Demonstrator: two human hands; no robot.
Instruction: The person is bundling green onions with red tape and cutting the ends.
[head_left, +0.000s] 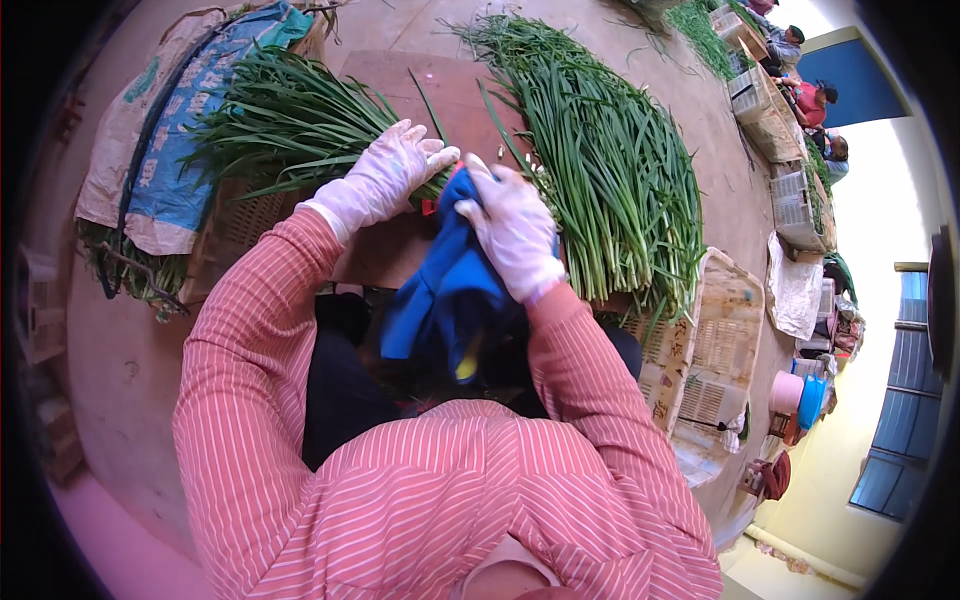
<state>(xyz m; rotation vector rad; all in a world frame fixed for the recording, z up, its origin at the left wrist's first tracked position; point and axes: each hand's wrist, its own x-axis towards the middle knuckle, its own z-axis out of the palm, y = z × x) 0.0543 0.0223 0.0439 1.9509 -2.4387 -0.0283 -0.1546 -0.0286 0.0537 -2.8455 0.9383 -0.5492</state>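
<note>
My left hand (390, 172), in a stained white glove, lies across the stem end of a bunch of garlic chives (300, 120), whose leaves fan out to the left. Its palm is hidden. Beside its fingertips, a small red strip (429, 206) shows at the stems. My right hand (514, 225), gloved alike, grips a blue cloth (457, 277) that hangs over the board's near edge towards my lap. The cloth's lower end is blurred and has a yellow patch. Both hands are close together above a reddish-brown board (465, 90).
A large heap of garlic chives (607, 165) covers the board's right side. Plastic crates (724, 330) stand at the right, with another crate (240, 217) under the left bunch. A blue and white woven sack (176, 142) lies at the left. Several people (814, 101) sit by crates far right.
</note>
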